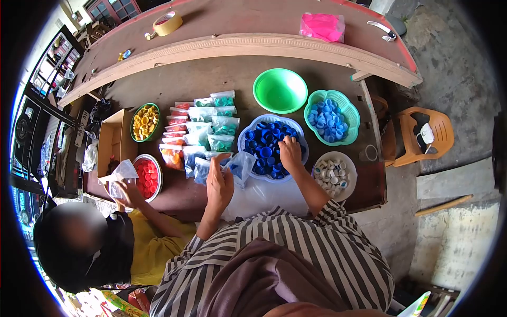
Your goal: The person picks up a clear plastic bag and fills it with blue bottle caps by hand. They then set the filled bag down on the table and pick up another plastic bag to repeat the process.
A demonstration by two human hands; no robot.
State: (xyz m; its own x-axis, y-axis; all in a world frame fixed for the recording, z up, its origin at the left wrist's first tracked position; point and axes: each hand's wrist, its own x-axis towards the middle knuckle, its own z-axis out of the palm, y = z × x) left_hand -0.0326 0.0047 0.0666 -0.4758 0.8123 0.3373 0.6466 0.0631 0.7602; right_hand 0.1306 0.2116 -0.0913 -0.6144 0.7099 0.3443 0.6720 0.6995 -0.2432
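- Your right hand (290,151) is reaching into the blue basket (244,138) of blue caps (264,150) mid-counter, fingers curled; grip unclear.
- Your left hand (218,182) is pinching open a clear plastic bag (242,166) near the counter's front edge.
- A co-worker's hand (127,191) is holding another bag (122,171) by the red caps (147,175).

The right hand (290,151) covers part of the blue caps (262,150), its fingertips buried among them. The co-worker's hand (128,193) is half hidden behind a clear bag (121,174). Shelf goods (53,58) at the far left are too small to identify.
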